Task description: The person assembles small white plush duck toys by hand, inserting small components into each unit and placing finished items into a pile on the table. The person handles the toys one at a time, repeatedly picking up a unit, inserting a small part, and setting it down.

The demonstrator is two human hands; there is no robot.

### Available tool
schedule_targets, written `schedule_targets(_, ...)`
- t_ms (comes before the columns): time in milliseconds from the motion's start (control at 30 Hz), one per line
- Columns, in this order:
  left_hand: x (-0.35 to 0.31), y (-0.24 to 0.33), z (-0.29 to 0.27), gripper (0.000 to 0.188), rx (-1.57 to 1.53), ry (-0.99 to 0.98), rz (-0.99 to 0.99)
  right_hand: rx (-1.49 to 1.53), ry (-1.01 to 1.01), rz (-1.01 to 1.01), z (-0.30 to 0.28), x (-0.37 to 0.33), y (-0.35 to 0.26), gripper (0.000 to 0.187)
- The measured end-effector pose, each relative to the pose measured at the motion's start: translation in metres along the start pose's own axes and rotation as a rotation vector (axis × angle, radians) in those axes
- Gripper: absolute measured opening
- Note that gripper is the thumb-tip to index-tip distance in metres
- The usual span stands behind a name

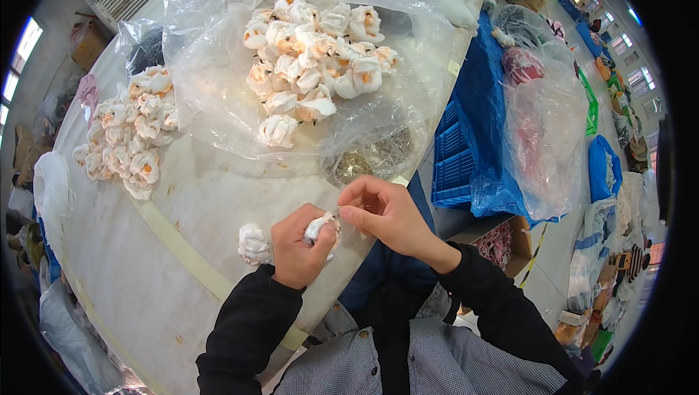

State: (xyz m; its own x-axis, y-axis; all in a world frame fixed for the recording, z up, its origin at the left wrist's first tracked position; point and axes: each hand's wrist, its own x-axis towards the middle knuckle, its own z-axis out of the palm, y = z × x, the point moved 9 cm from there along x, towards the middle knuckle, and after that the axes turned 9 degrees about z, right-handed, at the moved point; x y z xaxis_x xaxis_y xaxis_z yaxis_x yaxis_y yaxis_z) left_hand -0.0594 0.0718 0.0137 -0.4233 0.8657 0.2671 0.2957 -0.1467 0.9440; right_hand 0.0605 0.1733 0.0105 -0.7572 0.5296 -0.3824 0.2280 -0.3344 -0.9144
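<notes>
My left hand [300, 246] is closed around a small white fabric flower head [317, 228], held just above the table near its front edge. Right beside it, my right hand [382, 214] has thumb and forefinger pinched together at the flower head's edge; whatever is between them is too small to make out. Another white flower head [255, 243] lies on the table, just left of my left hand. Farther off, a pile of white flower heads with orange tints [306, 60] rests on clear plastic sheeting [211, 104]. A second such pile [127, 136] sits at the left.
The pale-covered table [189, 213] carries tape strips. A gold-coloured clump [354, 165] lies in clear plastic beyond my right hand. To the right stand a blue crate [449, 155] and a plastic bag with pink contents [542, 133]. Below them is a cardboard box [518, 246].
</notes>
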Motion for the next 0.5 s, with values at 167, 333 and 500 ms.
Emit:
schedule_targets(167, -0.001, 0.0, 0.002, 0.006, 0.034, -0.019, -0.012, -0.255, -0.024, -0.173, 0.004, -0.006, -0.013, 0.011)
schedule_targets(333, 0.0, 0.001, 0.005, 0.006, 0.053, -0.044, 0.012, -0.415, -0.087, -0.176, 0.005, -0.004, -0.02, 0.009)
schedule_targets(500, 0.001, -0.001, 0.01, 0.007, 0.108, -0.085, 0.024, -0.483, -0.113, -0.217, 0.006, -0.002, -0.02, 0.007)
